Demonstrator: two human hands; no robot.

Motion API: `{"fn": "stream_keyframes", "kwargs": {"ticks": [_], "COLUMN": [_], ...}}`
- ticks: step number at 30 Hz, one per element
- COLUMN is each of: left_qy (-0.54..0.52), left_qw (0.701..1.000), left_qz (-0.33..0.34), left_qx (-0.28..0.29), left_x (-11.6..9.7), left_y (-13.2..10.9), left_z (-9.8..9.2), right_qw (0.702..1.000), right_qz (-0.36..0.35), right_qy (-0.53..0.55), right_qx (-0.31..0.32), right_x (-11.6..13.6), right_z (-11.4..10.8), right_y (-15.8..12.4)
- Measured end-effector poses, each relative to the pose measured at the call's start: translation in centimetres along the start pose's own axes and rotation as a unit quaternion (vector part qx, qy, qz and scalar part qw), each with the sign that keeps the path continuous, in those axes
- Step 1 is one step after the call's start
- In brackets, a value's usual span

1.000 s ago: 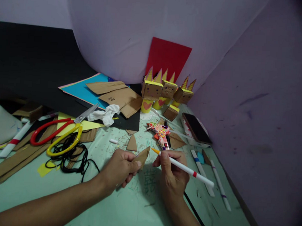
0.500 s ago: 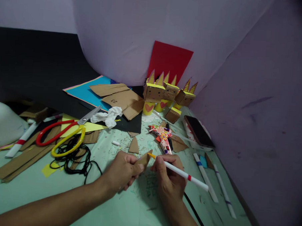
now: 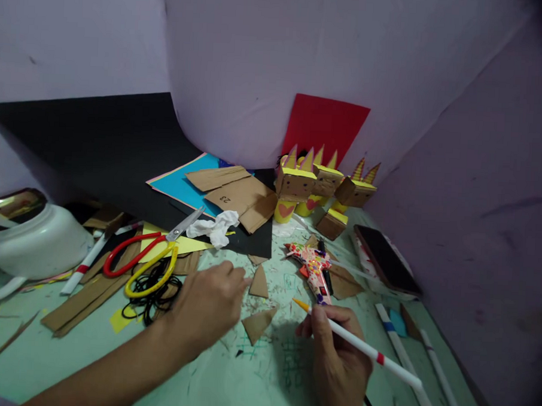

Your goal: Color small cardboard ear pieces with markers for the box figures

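Observation:
My right hand (image 3: 342,350) grips a white marker (image 3: 372,351) with a red band, its orange tip pointing up and left above the table. A small pointed cardboard piece (image 3: 259,325) lies on the table between my hands. Just right of the fingertips of my left hand (image 3: 215,299) stands out a second cardboard triangle (image 3: 259,282), lying flat. The left fingers are loosely bent, with nothing visible in them; their undersides are hidden. Beyond my right hand lies a glue gun (image 3: 311,261) with a colourful pattern.
Scissors (image 3: 173,234) with red and yellow handles and black cord (image 3: 147,305) lie left. Cardboard box-headed figures (image 3: 296,186) with pointed horns stand at the back. A phone (image 3: 388,256) and capped markers (image 3: 394,346) lie right. A white pot-like vessel (image 3: 48,247) stands far left.
My left hand has let go of the cardboard piece, now on the table, and moved up beside the other triangle. The marker has come away from the piece. The view has shifted.

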State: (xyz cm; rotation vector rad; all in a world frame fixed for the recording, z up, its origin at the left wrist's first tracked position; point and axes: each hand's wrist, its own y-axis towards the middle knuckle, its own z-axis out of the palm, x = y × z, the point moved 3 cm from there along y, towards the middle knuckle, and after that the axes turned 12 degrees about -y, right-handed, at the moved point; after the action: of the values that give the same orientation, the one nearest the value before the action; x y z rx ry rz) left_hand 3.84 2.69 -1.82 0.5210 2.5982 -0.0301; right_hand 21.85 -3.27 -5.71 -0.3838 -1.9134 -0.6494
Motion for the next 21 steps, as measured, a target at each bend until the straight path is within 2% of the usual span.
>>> {"fn": "stream_keyframes", "kwargs": {"ticks": [4, 7, 10, 14, 21], "left_qy": [0.059, 0.059, -0.071, -0.248, -0.337], "left_qw": [0.997, 0.995, 0.992, 0.955, 0.926], "left_qz": [0.030, 0.046, 0.084, 0.133, 0.142], "left_qx": [0.044, 0.062, 0.068, 0.099, 0.098], "left_x": [2.6, 3.1, 2.1, 0.1, -1.1], "left_y": [1.5, 1.9, 1.5, 0.6, 0.0], "left_z": [-0.8, -0.4, 0.0, 0.6, 1.2], "right_qw": [0.998, 0.994, 0.988, 0.980, 0.976], "right_qz": [0.059, 0.092, 0.112, 0.126, 0.122], "right_qy": [0.015, 0.042, 0.074, 0.096, 0.116], "right_qx": [0.021, 0.039, 0.075, 0.117, 0.141], "right_x": [0.1, 0.0, -0.2, -0.2, 0.0], "right_z": [0.3, 0.6, 0.9, 1.1, 1.3], "right_y": [-0.3, -0.5, -0.6, -0.8, -1.2]}}
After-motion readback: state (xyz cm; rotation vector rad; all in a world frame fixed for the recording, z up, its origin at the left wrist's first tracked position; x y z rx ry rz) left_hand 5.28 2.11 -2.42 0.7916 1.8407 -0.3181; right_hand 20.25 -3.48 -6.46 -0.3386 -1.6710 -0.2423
